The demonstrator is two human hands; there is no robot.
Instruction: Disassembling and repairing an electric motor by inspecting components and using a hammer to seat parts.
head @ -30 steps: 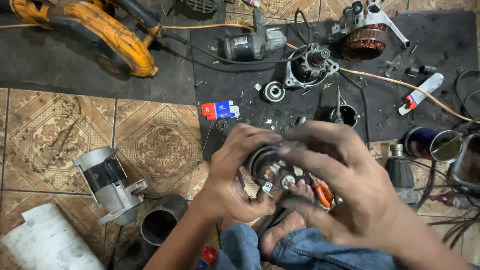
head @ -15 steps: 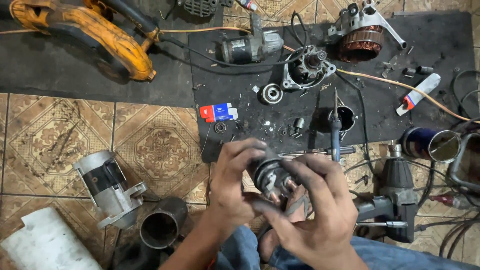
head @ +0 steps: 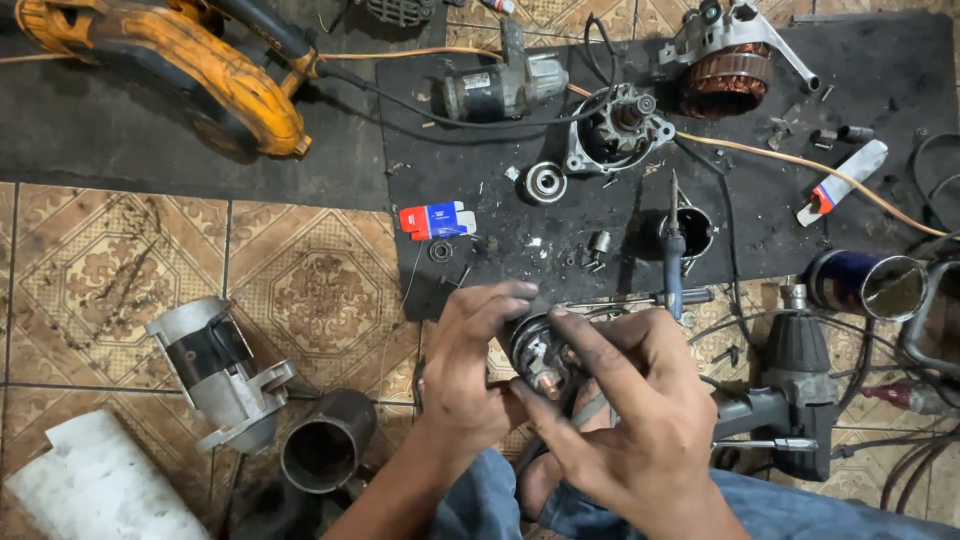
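Both hands met at the lower centre over the person's knees, clamped together on a small round motor part. The left hand wrapped it from nine o'clock, fingers curled over its top rim; the right hand closed on it from four o'clock, thumb and forefinger pinched against its dark face with copper studs. Neither hand was open; both gripped the same piece, held just above the tiles. At eight o'clock of the hands a short steel tube lay on its side, its open mouth dark, and what it held could not be told. Further out at nine o'clock lay a grey starter motor, and at the lower left corner a white roll. At three o'clock a black drill rested on the floor, and beyond it at two o'clock a blue can lay tipped over, its shiny mouth facing right, contents unclear. Farther off, on the black mat, a small black cup sat at one o'clock with a blue-handled tool crossing it; a red and blue box lay at eleven o'clock near a bearing. Farthest stood an end housing, a copper-wound stator, a grey motor and, at ten o'clock, an orange saw.
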